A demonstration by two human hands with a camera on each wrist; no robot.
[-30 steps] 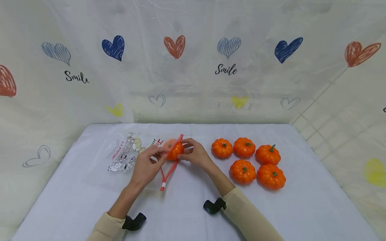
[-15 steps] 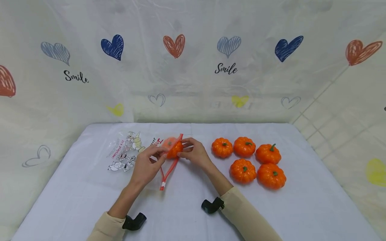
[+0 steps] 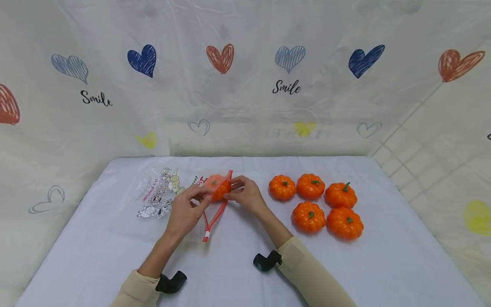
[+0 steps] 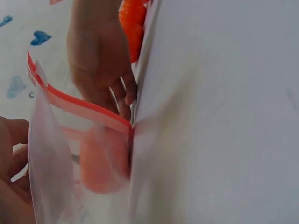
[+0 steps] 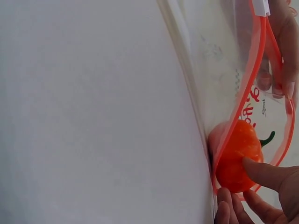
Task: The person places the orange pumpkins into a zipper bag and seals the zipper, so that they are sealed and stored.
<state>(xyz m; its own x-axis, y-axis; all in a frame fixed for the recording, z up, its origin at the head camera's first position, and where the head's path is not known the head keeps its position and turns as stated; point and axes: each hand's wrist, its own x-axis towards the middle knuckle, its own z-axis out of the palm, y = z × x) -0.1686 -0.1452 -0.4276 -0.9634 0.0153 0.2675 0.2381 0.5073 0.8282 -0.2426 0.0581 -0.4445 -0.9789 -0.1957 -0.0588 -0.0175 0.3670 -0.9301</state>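
Note:
A clear zip bag (image 3: pixel 163 194) with red edging and printed cartoon figures lies toward the left of the table, its mouth facing right. My left hand (image 3: pixel 186 209) pinches the upper edge of that mouth and lifts it from the other edge. Partly inside the mouth is a small orange pumpkin (image 5: pixel 239 149) with a green stem. My right hand (image 3: pixel 246 192) grips the pumpkin from the right, the thumb (image 5: pixel 264 173) on its side and the other fingers beneath it. Through the bag's film the pumpkin's far part looks paler in the head view.
Several more orange pumpkins (image 3: pixel 310 217) stand in two rows on the right half of the white-covered table (image 3: pixel 238 273). Behind the table hangs a pale sheet (image 3: pixel 253 106) printed with hearts. Black wrist cameras (image 3: pixel 267 261) stick out from both sleeves.
The pumpkin has slid slightly left, deeper into the bag, with my right hand and forearm following. My left hand has stayed almost still at the bag's mouth.

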